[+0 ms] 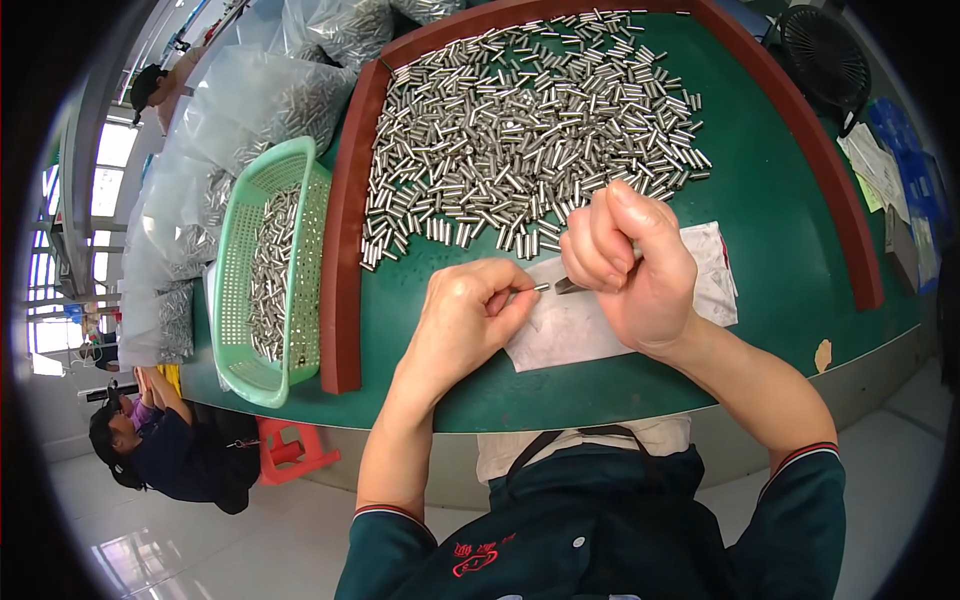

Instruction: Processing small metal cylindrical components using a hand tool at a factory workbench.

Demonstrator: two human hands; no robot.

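My left hand [462, 315] is closed, its thumb and forefinger pinching a small shiny metal pin [542, 287]. Facing the pin's end is the tip of a dark, narrow metal tool [569, 286], which sticks out of my right hand [640, 270]. The fingers of that hand are wrapped in a fist and hide most of the tool, so its kind cannot be told. Beneath both hands lies a stained white cloth [560, 342] on the green table [760, 200]. A wide pile of loose metal pins [520, 130] spreads just beyond my hands.
Red-brown bars [343, 290] border the pile. Left of them stands a light green basket [235, 300] holding pins, beside clear bags [240, 95] of more pins. A black fan [822, 55] is at the far right. Another person [165, 440] sits near a red stool [290, 450].
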